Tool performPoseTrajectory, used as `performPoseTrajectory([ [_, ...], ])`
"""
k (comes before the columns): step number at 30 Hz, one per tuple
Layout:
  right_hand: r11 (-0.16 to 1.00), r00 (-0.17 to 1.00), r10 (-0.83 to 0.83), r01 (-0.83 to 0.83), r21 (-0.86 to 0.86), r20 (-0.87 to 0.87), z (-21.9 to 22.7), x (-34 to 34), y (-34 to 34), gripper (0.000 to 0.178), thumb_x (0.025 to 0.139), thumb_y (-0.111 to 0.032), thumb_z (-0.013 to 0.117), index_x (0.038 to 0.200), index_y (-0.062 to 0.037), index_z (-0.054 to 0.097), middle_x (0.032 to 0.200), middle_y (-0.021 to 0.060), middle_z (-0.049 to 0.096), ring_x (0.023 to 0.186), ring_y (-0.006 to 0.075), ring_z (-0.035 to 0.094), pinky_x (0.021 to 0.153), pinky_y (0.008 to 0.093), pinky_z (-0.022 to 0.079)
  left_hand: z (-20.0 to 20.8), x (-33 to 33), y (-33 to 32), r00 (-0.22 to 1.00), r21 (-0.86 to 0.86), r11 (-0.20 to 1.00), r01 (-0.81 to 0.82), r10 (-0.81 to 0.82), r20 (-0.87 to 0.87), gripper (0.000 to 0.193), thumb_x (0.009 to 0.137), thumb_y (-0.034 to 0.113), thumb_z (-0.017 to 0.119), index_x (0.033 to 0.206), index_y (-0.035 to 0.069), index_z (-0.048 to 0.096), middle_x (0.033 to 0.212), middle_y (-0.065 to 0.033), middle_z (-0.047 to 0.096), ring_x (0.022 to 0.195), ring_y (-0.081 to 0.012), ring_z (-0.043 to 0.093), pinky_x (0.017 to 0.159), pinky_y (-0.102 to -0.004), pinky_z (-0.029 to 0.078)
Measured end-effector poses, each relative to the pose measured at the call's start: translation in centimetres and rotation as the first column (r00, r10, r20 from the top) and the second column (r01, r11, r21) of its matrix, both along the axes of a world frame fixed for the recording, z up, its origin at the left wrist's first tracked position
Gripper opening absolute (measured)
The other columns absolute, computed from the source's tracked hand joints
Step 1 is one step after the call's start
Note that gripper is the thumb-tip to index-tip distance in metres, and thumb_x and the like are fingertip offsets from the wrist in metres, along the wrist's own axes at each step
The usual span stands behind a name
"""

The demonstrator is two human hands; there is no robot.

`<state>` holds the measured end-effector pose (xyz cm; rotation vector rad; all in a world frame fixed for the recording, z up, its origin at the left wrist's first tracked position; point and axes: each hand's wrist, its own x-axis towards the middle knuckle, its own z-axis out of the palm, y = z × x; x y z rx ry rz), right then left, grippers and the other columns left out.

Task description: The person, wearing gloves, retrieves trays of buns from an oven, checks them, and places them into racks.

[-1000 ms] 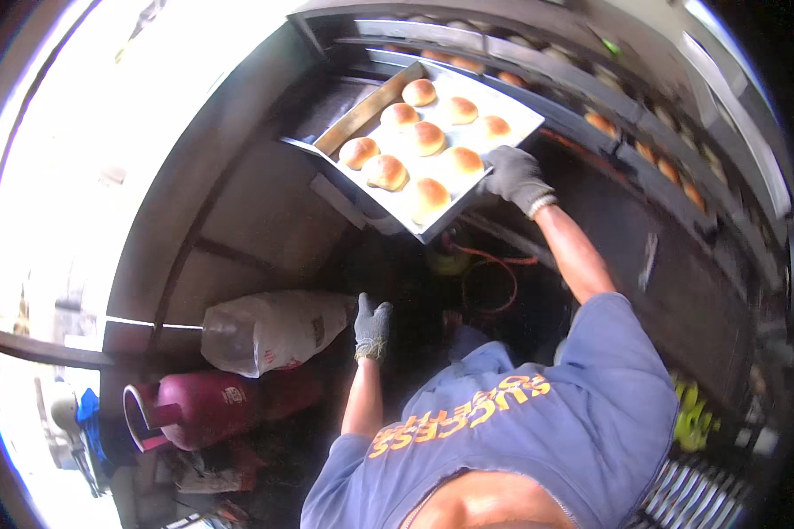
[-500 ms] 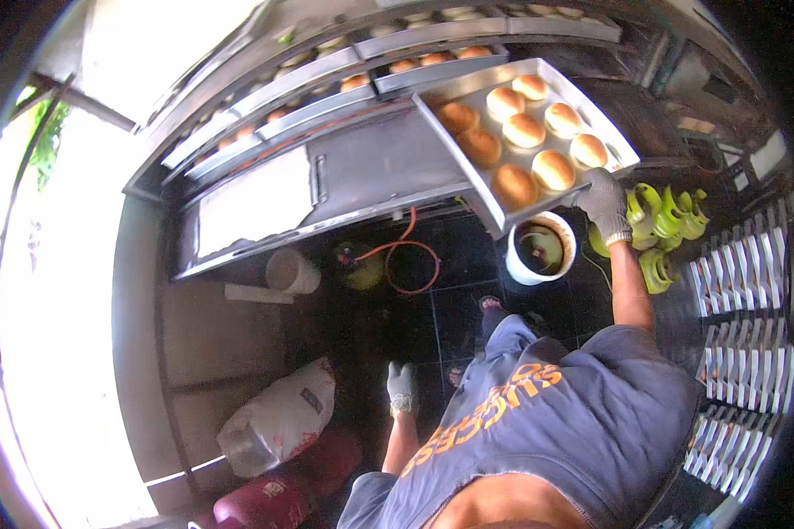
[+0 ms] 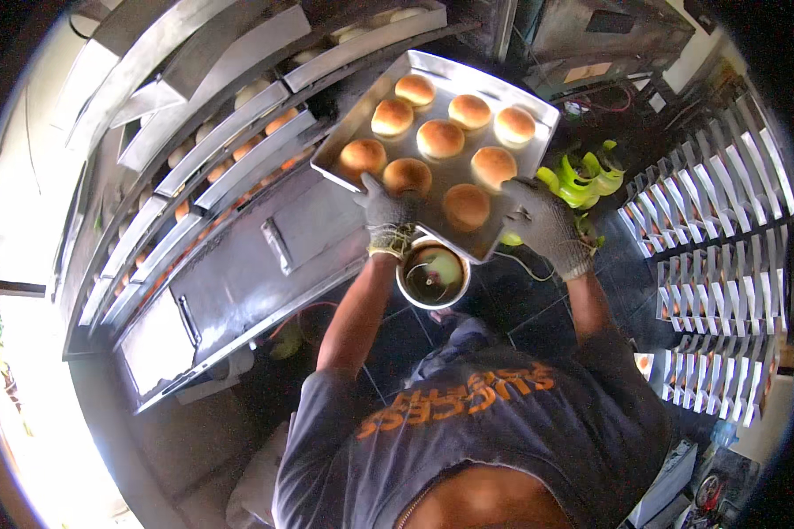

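A square metal tray point(image 3: 494, 85) carrying several golden-brown round buns point(image 3: 439, 139) is held up in front of me, tilted. On its near-left edge my left hand point(image 3: 388, 216), in a grey knitted glove, is closed with the thumb side up by the buns. My right hand point(image 3: 547, 225), gloved alike, grips the near-right side of the tray; part of its fingers lies behind the rim. Below the tray's near edge stands a white bucket point(image 3: 432, 305) with dark residue and a pale round thing inside, partly hidden by the tray.
To the left runs a metal oven point(image 3: 234, 251) with open shelves of bun trays point(image 3: 229, 115) above it. Green gas cylinders point(image 3: 587, 181) stand beyond my right hand. Racks of stacked trays point(image 3: 719, 282) line the right side. A machine point(image 3: 609, 44) sits at the far right.
My left hand has come up from low beside my body and taken hold of the tray. The view has turned right, and the tray is now held away from the oven front by both hands.
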<state>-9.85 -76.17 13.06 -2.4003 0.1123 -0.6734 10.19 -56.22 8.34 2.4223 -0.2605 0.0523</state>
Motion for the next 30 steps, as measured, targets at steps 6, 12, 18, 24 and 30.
performPoseTrajectory([
  [6, 0.97, 0.983, -0.153, 0.129, -0.207, -0.101, -3.0, 5.4, -4.6, 0.039, 0.065, -0.028, 0.086, 0.088, -0.0052, 0.063, 0.096, 0.0167, 0.061, 0.09, 0.0354, 0.06, 0.079, 0.0463, 0.048, 1.1, 3.2, -0.2, 0.898, -0.855, 0.503, 0.129, -0.425, -0.115, 0.074, 0.085, 0.005, 0.069, 0.146, -0.006, 0.027, 0.131, -0.0217, 0.056, 0.117, -0.0265, 0.058, 0.09, -0.0316, 0.052],
  [12, 0.986, 0.961, -0.113, 0.077, -0.146, -0.253, 0.7, 25.4, 1.5, 0.06, 0.073, -0.057, 0.076, 0.085, 0.0006, 0.067, 0.082, 0.0243, 0.066, 0.073, 0.0355, 0.065, 0.067, 0.0456, 0.049, 0.1, -1.7, 5.9, 0.977, -0.669, 0.726, 0.158, -0.213, 0.001, 0.092, 0.087, -0.001, 0.068, 0.158, 0.005, 0.009, 0.161, -0.0216, 0.02, 0.145, -0.032, 0.029, 0.108, -0.0404, 0.041],
  [18, 0.967, 0.961, -0.234, 0.215, -0.138, -0.145, -3.7, 44.1, -1.2, 0.056, 0.072, -0.048, 0.073, 0.098, 0.0017, 0.069, 0.096, 0.0274, 0.07, 0.09, 0.0378, 0.071, 0.076, 0.0462, 0.054, 2.8, -6.4, 14.5, 0.974, -0.533, 0.815, -0.227, 0.175, -0.146, 0.082, 0.088, -0.001, 0.067, 0.154, -0.004, 0.017, 0.158, -0.026, 0.025, 0.147, -0.0278, 0.026, 0.118, -0.0359, 0.026],
  [24, 0.978, 0.963, -0.013, -0.044, -0.206, -0.27, -2.3, 49.2, -0.7, 0.068, 0.076, -0.043, 0.069, 0.128, 0.0006, 0.058, 0.119, 0.0322, 0.062, 0.114, 0.0432, 0.06, 0.098, 0.0487, 0.047, -4.5, -16.7, 27.3, 0.668, -0.411, 0.542, -0.733, 0.687, -0.287, 0.074, 0.088, -0.003, 0.062, 0.153, -0.002, 0.025, 0.151, -0.0249, 0.04, 0.14, -0.0297, 0.041, 0.114, -0.0349, 0.033],
  [30, 0.819, 0.912, 0.398, -0.302, -0.488, 0.103, -0.1, 47.0, 15.0, 0.074, 0.073, -0.034, 0.074, 0.133, 0.003, 0.051, 0.127, 0.0317, 0.056, 0.123, 0.0462, 0.052, 0.101, 0.0495, 0.045, -4.5, -15.1, 25.0, 0.632, -0.319, 0.559, -0.765, 0.747, -0.206, 0.074, 0.087, 0.01, 0.067, 0.151, 0.002, 0.031, 0.142, -0.0242, 0.052, 0.131, -0.0282, 0.053, 0.107, -0.0329, 0.04],
])
